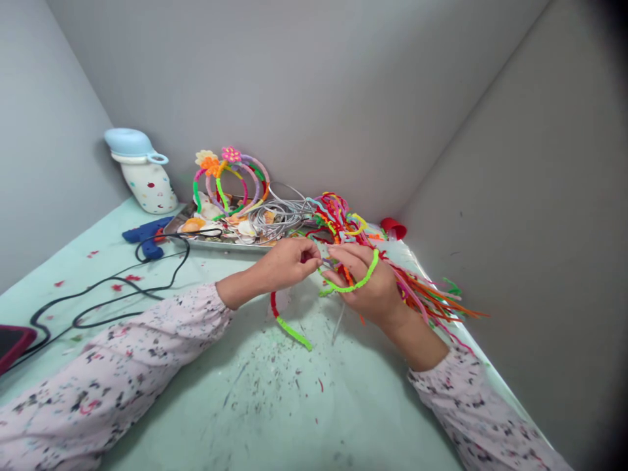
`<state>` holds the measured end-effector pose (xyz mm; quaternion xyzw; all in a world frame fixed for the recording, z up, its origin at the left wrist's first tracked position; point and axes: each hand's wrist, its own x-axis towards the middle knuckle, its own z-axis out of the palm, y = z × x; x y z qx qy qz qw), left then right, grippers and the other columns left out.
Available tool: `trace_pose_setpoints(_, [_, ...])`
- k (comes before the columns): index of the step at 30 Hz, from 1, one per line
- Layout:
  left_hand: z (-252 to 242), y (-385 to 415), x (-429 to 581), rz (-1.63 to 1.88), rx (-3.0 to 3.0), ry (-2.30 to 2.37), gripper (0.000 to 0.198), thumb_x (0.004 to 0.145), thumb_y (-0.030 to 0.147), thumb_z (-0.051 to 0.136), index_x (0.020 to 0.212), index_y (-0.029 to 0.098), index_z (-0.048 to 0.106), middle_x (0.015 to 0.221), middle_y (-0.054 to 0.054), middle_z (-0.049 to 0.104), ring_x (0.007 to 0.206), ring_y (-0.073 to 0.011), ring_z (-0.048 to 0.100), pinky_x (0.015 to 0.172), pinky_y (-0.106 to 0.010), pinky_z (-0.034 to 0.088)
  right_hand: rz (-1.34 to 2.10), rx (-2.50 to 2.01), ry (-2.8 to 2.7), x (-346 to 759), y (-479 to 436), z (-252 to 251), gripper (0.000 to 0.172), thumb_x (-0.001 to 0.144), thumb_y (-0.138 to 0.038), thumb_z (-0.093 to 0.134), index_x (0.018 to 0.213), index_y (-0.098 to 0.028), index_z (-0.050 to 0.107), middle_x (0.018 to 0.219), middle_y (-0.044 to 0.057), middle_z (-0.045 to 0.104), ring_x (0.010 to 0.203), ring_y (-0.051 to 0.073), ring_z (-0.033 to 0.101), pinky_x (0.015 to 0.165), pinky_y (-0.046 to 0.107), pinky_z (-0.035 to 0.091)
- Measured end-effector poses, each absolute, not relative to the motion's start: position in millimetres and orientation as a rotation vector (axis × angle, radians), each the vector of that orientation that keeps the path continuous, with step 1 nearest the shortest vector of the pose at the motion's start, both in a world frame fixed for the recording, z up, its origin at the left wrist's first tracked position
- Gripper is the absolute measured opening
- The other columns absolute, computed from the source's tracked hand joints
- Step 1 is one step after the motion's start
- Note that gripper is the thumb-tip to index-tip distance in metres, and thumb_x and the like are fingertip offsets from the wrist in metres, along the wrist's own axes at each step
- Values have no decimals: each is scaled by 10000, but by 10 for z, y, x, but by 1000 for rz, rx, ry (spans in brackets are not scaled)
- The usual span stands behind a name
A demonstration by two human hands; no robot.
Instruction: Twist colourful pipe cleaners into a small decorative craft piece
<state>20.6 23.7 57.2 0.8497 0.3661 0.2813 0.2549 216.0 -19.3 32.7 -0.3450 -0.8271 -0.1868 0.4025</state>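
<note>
My left hand (290,265) is closed, its thumb and fingertips pinched together close to my right fingertips. Under it hangs a fuzzy strip (293,332), red at the top and lime green below, apparently part of the same work. My right hand (370,284) has its fingers bent around a lime green pipe cleaner (366,278), which loops across the back of the hand. Between the two sets of fingertips is a thin greyish end, too small to make out clearly. Behind the right hand lies a bundle of coloured pipe cleaners (422,294).
A metal tray (230,246) at the back holds coiled grey wire (282,219) and flower-topped fuzzy hoops (230,154). Left of it lie a blue glue gun (147,232), a black cable (105,281) and a white bottle (150,186). Walls enclose the table; a red cup-like object (394,228) sits back right.
</note>
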Motion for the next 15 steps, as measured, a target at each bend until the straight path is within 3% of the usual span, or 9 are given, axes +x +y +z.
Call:
trace_pose_setpoints(4, [556,261,192,740,2293,1017,129,783,193,531,760,115,631,621,13,560,554,-85,448,543,-209,320,-709,-694,-2130,2195,-258,370,369,822,-230,657,1174,-273,554,1115,58,651,1049,199,621,899,351,546])
trace_pose_setpoints(7, [544,277,182,741,2264,1033,139,790,203,525,772,112,629,616,16,546,559,-88,444,548,-209,323,-689,-655,-2128,2214,-292,386,369,808,-265,672,1162,-275,568,1109,63,650,1064,218,612,908,384,535])
trace_pose_setpoints(15, [544,243,165,792,2336,878,140,834,203,498,800,122,608,694,15,544,599,-82,456,587,-209,348,-61,-959,-1895,2166,-222,358,163,853,-222,565,987,-213,657,927,54,699,918,205,646,850,387,525])
